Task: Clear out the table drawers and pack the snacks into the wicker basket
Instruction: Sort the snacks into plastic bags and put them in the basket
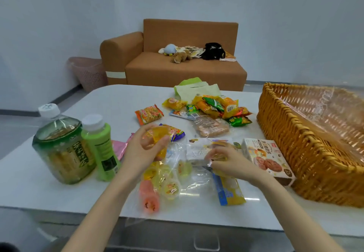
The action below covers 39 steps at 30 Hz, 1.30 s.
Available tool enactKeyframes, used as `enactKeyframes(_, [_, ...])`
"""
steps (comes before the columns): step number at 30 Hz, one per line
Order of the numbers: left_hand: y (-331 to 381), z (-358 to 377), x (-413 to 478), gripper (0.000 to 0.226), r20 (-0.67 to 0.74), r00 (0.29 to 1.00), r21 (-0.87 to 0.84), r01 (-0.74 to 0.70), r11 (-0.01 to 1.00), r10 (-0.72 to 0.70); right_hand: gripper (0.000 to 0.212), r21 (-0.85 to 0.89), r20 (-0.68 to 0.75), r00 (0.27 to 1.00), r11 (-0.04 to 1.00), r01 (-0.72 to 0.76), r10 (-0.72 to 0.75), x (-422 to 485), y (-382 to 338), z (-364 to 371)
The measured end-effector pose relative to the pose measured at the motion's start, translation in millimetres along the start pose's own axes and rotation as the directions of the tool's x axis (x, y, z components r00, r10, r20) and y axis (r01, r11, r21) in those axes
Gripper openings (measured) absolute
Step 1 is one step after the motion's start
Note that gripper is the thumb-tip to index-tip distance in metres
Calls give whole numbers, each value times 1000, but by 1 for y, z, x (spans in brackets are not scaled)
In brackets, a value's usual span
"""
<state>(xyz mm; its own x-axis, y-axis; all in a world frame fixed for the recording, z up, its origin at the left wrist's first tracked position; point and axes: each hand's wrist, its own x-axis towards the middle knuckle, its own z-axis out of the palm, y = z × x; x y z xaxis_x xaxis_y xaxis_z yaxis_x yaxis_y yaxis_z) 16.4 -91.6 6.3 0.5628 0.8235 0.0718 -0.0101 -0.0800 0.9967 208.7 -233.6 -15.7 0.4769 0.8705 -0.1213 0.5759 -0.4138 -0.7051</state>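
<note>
My left hand [142, 149] is lifted above the white table [110, 102], shut on a yellow jelly cup [157, 137]. My right hand [226, 163] rests lower, its fingers closed on a clear snack packet [199, 151]. A clear bag of jelly cups [167, 181] lies below both hands. A blue and yellow packet [230, 190] and a cookie box [266, 157] lie to the right. The wicker basket [291, 143], lined with clear plastic, stands at the right edge. A pile of snack packets [214, 108] lies further back.
A large green tea bottle [61, 145] and a small green bottle [102, 145] stand at the left. A pink packet [120, 147] lies beside them. A drawer front with a handle [206, 244] shows under the table's near edge. A brown sofa [177, 70] stands behind.
</note>
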Motion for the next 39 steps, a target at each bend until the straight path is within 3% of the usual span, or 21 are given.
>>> enactKeyframes(4, [-10, -17, -19, 36, -4, 1000, -19, 24, 1000, -24, 23, -226, -88, 988, 968, 107, -129, 8, -3, 13])
enactKeyframes(7, [-12, -24, -23, 33, -20, 999, -60, 40, 997, -41, 34, -183, -213, 956, 969, 165, -203, 9, -8, 24])
enactKeyframes(9, [-12, -26, -23, 33, -40, 997, -92, 63, 994, -67, 34, -81, -217, 946, 970, 230, -243, 9, -11, 32])
enactKeyframes(12, [-12, -27, -22, 31, -44, 995, -148, 85, 985, -93, 44, -8, -88, 963, 967, 253, -253, 12, -8, 40])
enactKeyframes(15, [-12, -24, -21, 30, -20, 995, -172, 91, 981, -96, 73, 146, 156, 973, 978, 149, -172, 5, -12, 41])
enactKeyframes(17, [-13, -21, -20, 26, -16, 996, -174, 87, 981, -91, 77, 255, 388, 913, 967, 22, -123, -3, -15, 38])
enactKeyframes(19, [-14, -18, -18, 29, -21, 995, -172, 89, 981, -94, 68, 284, 479, 872, 958, -44, -102, -8, -16, 35])
enactKeyframes(23, [-15, -9, -15, 36, -26, 994, -153, 100, 983, -105, 44, 368, 275, 960, 928, -61, -46, -11, -12, 36])
enactKeyframes(26, [-16, -1, -16, 35, 9, 996, -130, 94, 987, -94, 25, 477, 173, 984, 870, -125, 46, -17, -12, 36])
enactKeyframes(30, [-14, 15, -19, 32, 100, 995, -46, 5, 999, 0, 14, 505, -216, 967, 863, -8, 136, -22, -11, 26])
enactKeyframes(35, [-17, 49, -24, 29, 285, 944, 134, -209, 969, 165, 26, 683, -35, 999, 731, 20, 5, -35, -12, 18])
enactKeyframes(39, [-24, 65, -25, 33, 336, 896, 325, -400, 857, 291, 27, 673, -80, 997, 737, 58, -6, -41, -1, 14])
